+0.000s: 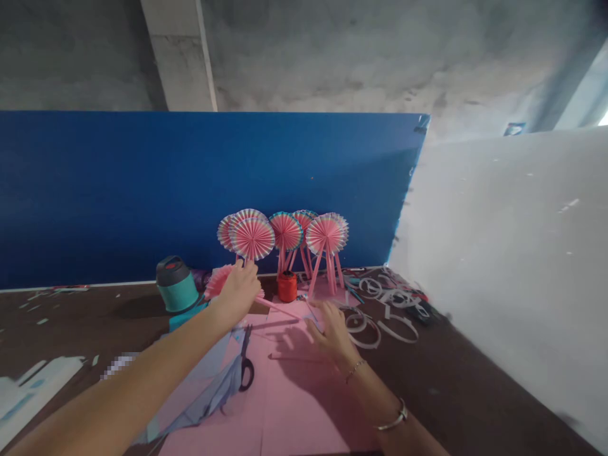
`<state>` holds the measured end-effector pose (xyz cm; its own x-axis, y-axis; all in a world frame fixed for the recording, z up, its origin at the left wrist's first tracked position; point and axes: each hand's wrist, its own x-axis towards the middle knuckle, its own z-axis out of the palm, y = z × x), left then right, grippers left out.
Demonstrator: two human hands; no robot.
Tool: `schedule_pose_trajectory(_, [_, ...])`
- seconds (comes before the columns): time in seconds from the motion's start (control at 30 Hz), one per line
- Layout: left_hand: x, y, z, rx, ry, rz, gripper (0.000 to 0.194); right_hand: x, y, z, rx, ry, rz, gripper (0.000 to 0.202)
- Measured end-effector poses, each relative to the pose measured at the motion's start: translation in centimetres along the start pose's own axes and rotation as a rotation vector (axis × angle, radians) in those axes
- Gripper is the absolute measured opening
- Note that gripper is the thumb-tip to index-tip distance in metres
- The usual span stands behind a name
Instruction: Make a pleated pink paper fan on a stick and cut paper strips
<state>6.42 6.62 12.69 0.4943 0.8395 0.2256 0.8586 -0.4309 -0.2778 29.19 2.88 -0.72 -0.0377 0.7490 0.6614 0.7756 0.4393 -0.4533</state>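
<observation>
My left hand reaches to the back of the table, its fingers closed at the handle of a round pleated pink paper fan with a pale rim. Part of that handle is hidden behind my fingers. Below it, another pink fan lies low, partly covered by my left hand. A pink paper stick stretches from there toward my right hand. My right hand hovers over the pink sheet, thumb and fingers apart near the stick's end. Black-handled scissors lie left of it.
More pink fans stand against the blue panel, near a red jar. A teal-and-black container stands left. Curled white strips lie right, beside a white wall. Crumpled bluish sheets are at front left.
</observation>
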Motion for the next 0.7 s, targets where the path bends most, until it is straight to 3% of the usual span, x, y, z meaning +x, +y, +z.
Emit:
schedule_pose_trajectory(0.1, [-0.3, 1.7, -2.3, 0.183, 0.13, 0.148, 0.031, -0.3, -0.6, 0.2, 0.17, 0.033, -0.008, 0.045])
schedule_pose_trajectory(0.2, [-0.7, 3.7, -3.1, 0.303, 0.246, 0.278, 0.033, -0.6, -1.4, 0.5, 0.346, 0.047, 0.03, 0.064])
schedule_pose_trajectory(0.3, [-1.0, 5.0, -2.8, 0.25, 0.371, 0.396, 0.035, -0.7, -1.8, 0.8, 0.458, 0.081, 0.065, 0.056])
schedule_pose_trajectory(0.37, [-0.9, 5.2, -2.8, 0.196, 0.39, 0.429, 0.037, -0.5, -1.6, 0.8, 0.426, 0.125, 0.085, 0.049])
schedule_pose_trajectory(0.53, [-0.4, 2.7, -4.7, 0.165, 0.282, 0.338, 0.038, 0.4, 0.1, -0.1, 0.153, 0.12, 0.069, 0.052])
schedule_pose_trajectory(0.63, [-0.6, -0.2, -6.0, 0.212, 0.241, 0.228, 0.037, 0.6, 1.6, -0.4, 0.061, 0.118, 0.107, 0.059])
schedule_pose_trajectory(0.7, [-0.9, -2.4, -6.3, 0.198, 0.286, 0.112, 0.034, 0.5, 2.7, -0.4, 0.025, 0.16, 0.147, 0.065])
